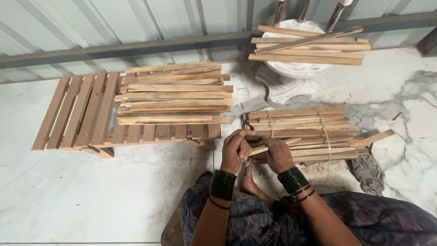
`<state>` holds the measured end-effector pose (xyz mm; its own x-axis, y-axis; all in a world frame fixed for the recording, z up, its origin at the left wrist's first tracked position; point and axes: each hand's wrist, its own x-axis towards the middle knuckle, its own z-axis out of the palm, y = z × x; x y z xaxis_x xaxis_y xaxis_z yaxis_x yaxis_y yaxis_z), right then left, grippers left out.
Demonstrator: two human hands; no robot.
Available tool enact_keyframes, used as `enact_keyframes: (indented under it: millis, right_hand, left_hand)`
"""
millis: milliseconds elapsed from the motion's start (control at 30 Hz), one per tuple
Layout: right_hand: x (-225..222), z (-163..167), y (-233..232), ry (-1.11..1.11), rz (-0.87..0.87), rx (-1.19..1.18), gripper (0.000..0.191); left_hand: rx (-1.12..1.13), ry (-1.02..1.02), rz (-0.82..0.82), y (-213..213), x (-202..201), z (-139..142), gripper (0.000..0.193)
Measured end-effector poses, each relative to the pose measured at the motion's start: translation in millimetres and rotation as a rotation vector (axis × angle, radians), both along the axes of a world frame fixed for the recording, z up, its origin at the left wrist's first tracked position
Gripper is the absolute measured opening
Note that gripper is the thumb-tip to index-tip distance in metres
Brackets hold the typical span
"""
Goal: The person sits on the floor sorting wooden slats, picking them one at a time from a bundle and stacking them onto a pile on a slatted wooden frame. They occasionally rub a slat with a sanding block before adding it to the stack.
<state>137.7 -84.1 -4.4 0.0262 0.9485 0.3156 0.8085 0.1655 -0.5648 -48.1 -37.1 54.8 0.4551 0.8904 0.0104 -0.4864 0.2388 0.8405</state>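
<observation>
Down on the marble floor [91, 200], a seated person works with two hands: the left hand [236, 150] is curled shut around the near end of a single thin wooden stick [273, 146], and the right hand [277, 155] is closed over the same stick a little further along, so the stick lies across both just in front of a tied bundle of sticks [305, 132]. That bundle is one, bound by two loops of string, and its separate sticks are too tightly packed to count. Three more groups of wood show: one loose stack [175, 93] of perhaps a dozen slats lying on a slatted wooden rack [77, 111], and about six slats [309, 45] laid across a white round stand [296, 68] at the top. One grey rag [368, 173] lies beside the bundle's right end. Each wrist wears a stack of dark green bangles [223, 184], too close together to number. One bare foot [248, 180] shows between the forearms; the person's patterned lap is cut off by the lower edge, and the fingertips are hidden beneath the stick. Three tool handles [302, 9] at the top are cut off by the frame.
</observation>
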Motion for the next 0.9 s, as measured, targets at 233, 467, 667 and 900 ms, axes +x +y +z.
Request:
enact_keyframes:
  millis: [233, 467, 667, 900]
  right_hand:
    - [-42, 9, -14, 0.142, 0.074, -0.081, 0.047]
    - [15, -30, 9, 0.099, -0.003, -0.089, 0.041]
    - [-20, -32, 9, 0.080, 0.021, 0.112, 0.042]
    - [-17, -31, -5, 0.087, 0.093, 0.245, 0.044]
  left_hand:
    - [0.062, -0.039, 0.039, -4, -1, -6, 0.040]
    - [0.021, -0.067, 0.038, -13, -5, -13, 0.037]
    - [-0.019, -0.096, 0.080, -3, -1, -12, 0.037]
    - [-0.058, -0.104, 0.087, -12, -6, -18, 0.037]
